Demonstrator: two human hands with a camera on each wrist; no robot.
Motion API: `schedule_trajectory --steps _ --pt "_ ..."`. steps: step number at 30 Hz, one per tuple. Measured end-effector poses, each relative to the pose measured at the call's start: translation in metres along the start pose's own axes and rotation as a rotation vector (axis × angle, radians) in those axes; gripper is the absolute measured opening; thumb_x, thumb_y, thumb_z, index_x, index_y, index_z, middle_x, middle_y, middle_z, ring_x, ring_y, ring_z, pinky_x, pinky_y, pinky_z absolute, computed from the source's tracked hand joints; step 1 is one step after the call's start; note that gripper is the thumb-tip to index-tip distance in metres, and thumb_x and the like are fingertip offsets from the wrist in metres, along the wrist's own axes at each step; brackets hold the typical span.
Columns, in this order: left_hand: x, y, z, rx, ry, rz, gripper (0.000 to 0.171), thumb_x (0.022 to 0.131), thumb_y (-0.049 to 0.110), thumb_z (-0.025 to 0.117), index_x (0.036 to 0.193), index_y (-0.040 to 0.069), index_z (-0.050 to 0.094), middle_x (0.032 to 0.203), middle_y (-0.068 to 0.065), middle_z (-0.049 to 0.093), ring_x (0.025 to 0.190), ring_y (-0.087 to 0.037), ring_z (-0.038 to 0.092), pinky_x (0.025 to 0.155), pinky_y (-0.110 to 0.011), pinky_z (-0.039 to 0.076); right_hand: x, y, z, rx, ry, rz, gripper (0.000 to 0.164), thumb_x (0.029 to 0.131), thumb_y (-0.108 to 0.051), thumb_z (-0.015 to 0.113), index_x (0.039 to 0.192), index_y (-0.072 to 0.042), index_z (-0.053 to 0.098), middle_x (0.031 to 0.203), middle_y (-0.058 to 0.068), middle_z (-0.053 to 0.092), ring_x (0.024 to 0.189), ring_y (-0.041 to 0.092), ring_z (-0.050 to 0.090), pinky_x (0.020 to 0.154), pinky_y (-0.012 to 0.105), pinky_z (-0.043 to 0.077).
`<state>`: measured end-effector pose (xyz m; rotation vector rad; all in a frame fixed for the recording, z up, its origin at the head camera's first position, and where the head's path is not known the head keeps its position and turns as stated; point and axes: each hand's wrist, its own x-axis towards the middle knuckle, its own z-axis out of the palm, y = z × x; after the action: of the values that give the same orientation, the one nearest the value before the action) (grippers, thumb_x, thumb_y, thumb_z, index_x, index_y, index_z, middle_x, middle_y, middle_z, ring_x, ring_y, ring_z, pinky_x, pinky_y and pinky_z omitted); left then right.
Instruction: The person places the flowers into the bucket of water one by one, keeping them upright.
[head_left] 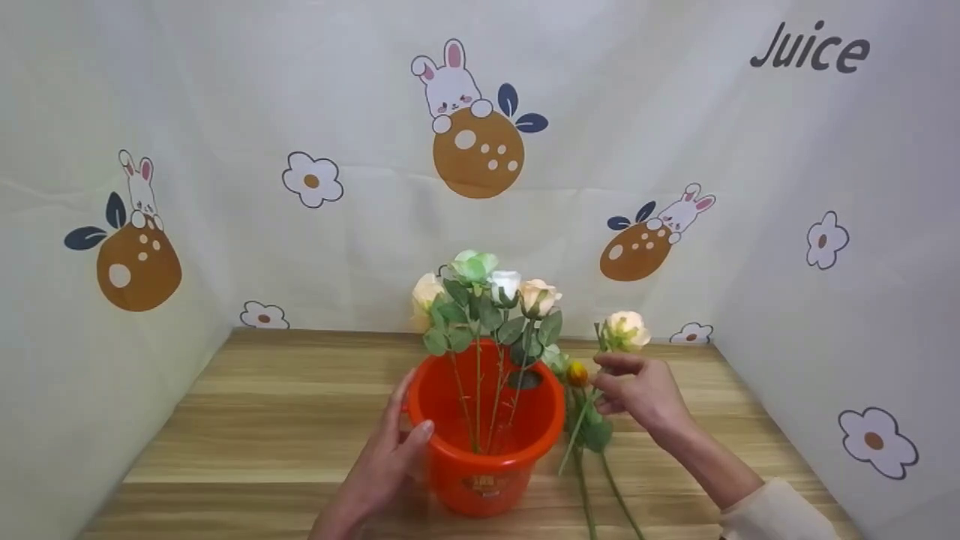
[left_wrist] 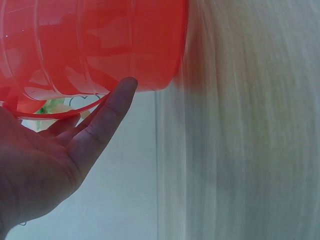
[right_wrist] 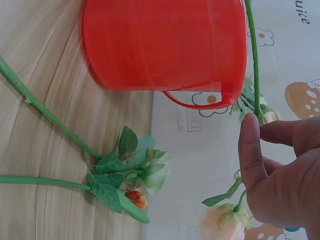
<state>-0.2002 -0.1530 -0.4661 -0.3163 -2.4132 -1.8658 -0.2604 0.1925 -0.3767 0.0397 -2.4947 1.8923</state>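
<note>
A red bucket (head_left: 487, 480) stands upright on the table with several artificial roses in it, among them a green rose (head_left: 474, 266), a white rose (head_left: 505, 286) and a peach rose (head_left: 540, 297). My left hand (head_left: 386, 457) holds the bucket's left side; in the left wrist view its thumb (left_wrist: 112, 110) lies against the wall, with the fingers behind the bucket's handle (left_wrist: 55, 116). To the right of the bucket, my right hand (head_left: 641, 390) pinches the green stem (right_wrist: 255, 65) of a pale peach rose (head_left: 627, 330) between thumb and fingertips. Its bloom is above the hand, its stem slanting down leftward.
More flowers lie on the wooden table (head_left: 300, 405) right of the bucket, including an orange-yellow bud (head_left: 577, 373) and a pale rose (right_wrist: 156, 172), their stems pointing to the near edge. A printed cloth (head_left: 360, 247) encloses the back and sides.
</note>
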Motion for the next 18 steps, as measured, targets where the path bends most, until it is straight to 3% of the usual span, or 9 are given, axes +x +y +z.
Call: schedule_trajectory --steps 18 --pt "0.0027 0.0004 0.0001 0.009 0.001 -0.042 0.075 0.107 0.047 0.054 0.169 0.037 0.012 0.173 -0.015 0.028 0.134 -0.04 0.058 0.104 -0.064 0.055 0.0045 -0.01 0.0085 0.047 0.075 -0.023 0.042 0.094 -0.004 0.073 0.134 0.008 0.066 0.101 0.012 0.064 0.062 0.019 0.071 0.064 0.032 0.066"
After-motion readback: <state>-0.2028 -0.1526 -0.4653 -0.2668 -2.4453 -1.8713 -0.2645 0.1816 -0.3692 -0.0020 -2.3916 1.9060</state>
